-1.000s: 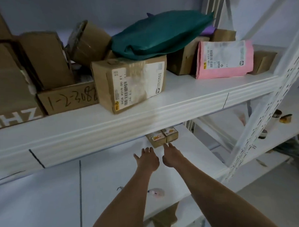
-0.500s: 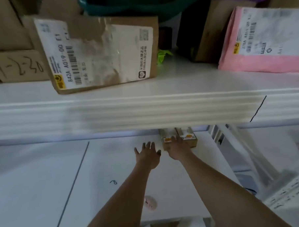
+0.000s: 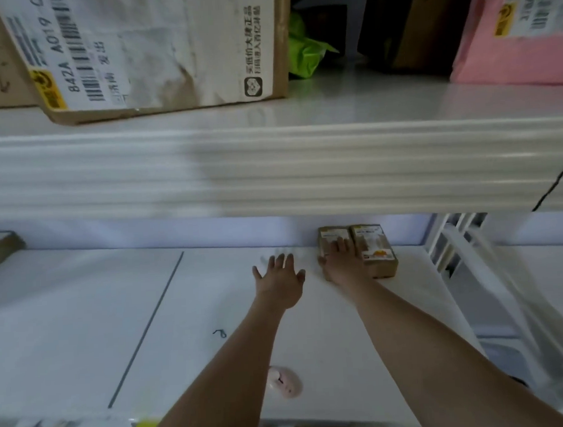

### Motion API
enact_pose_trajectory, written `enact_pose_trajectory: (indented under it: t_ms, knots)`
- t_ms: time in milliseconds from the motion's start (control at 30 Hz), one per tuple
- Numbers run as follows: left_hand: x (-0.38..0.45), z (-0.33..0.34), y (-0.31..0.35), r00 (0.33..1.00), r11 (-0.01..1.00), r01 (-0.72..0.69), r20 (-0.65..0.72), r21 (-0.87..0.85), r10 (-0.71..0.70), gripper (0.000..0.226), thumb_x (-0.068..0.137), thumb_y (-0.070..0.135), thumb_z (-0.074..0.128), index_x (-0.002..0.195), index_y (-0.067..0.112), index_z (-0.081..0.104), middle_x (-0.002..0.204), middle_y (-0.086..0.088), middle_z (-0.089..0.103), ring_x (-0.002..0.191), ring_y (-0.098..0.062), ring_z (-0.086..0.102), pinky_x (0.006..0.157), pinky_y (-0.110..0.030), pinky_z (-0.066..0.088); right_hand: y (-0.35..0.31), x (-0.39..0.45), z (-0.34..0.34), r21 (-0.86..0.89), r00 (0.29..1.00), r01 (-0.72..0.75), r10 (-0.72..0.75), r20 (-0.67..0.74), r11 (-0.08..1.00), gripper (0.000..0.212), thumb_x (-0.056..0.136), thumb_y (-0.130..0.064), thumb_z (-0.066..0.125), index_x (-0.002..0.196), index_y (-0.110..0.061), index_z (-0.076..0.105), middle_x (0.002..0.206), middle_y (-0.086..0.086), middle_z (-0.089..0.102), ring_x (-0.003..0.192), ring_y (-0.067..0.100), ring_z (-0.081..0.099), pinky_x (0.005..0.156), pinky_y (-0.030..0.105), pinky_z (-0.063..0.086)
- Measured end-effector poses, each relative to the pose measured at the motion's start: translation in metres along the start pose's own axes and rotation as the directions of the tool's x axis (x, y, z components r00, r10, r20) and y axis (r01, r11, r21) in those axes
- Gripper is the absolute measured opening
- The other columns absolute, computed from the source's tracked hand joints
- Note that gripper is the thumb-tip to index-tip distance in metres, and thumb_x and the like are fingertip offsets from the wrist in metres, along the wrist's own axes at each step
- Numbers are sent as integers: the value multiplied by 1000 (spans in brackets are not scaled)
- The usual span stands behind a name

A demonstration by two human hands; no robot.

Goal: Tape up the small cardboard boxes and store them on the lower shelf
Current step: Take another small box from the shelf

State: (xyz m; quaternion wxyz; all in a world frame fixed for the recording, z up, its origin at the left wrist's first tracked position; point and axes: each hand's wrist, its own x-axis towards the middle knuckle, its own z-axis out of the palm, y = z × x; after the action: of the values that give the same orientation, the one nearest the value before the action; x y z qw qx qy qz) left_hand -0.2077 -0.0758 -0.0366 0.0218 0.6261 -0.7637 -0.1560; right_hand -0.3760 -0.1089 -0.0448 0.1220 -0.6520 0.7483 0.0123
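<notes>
Two small cardboard boxes with white labels lie side by side at the back of the white lower shelf [image 3: 213, 313]. My right hand [image 3: 340, 262] rests flat on the left box [image 3: 328, 240], fingers straight on its top. The right box [image 3: 375, 251] touches it and is uncovered. My left hand [image 3: 278, 278] hovers with spread fingers just left of the boxes, holding nothing and apart from them.
The upper shelf's thick white edge [image 3: 272, 171] hangs right above the hands. On it stand a large labelled carton [image 3: 157, 51], a green bag [image 3: 305, 51] and a pink mailer [image 3: 517, 32]. A small pink object [image 3: 284, 381] lies near the lower shelf's front edge. White rack uprights [image 3: 452, 247] stand at the right.
The view has dropped and moved closer to the lower shelf. My right hand has slid further onto the left box, and both boxes now sit deeper at the back.
</notes>
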Motion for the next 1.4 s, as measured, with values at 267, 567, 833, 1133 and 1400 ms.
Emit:
enact_pose_trajectory:
  t_ms: [267, 567, 833, 1133, 1400]
  knots:
    - [-24, -14, -7, 996, 999, 41, 78, -31, -38, 62, 107, 45, 26, 161, 17, 11, 168, -4, 13, 155, -24, 7, 120, -65, 4, -21, -60, 43, 5, 990, 53, -52, -130, 999, 60, 106, -47, 30, 156, -15, 26, 166, 15, 13, 154, 32, 8, 122, 56, 7]
    - [-56, -35, -44, 985, 988, 74, 164, -135, -51, 59, 109, 38, 27, 161, 17, 9, 168, -5, 12, 155, -22, 7, 122, -60, 5, -41, -105, 53, 36, 985, -170, 171, -4, 985, 74, 104, -58, 17, 160, -23, -16, 167, 9, -21, 148, 55, -15, 117, 69, -11]
    - [-77, -40, -109, 973, 958, 124, 221, -258, -66, 59, 109, 35, 31, 161, 18, 11, 164, -10, 22, 150, -28, 26, 121, -61, 15, -76, -108, 24, 470, 905, -406, 416, 88, 783, 61, 106, -31, 33, 157, -42, 2, 167, 15, -10, 149, 50, 5, 116, 66, 19]
    - [-87, -55, -145, 973, 838, 179, 217, -515, -75, 53, 107, 33, 36, 157, 16, 29, 147, -17, 49, 127, -34, 55, 104, -45, 47, -183, -143, 26, 577, 973, -44, 165, -159, 816, 67, 94, -27, 59, 155, -36, 31, 160, 3, 9, 138, 32, 41, 114, 50, 36]
    - [-111, -51, -154, 923, 283, 359, 384, -889, 34, 19, 98, 31, 63, 114, 23, 59, 104, -8, 73, 96, -27, 70, 87, -45, 58, -202, -178, 40, 827, 968, 48, 180, -178, 560, 76, 84, -18, 75, 147, -32, 35, 147, -5, 18, 128, 15, 45, 90, 12, 49]
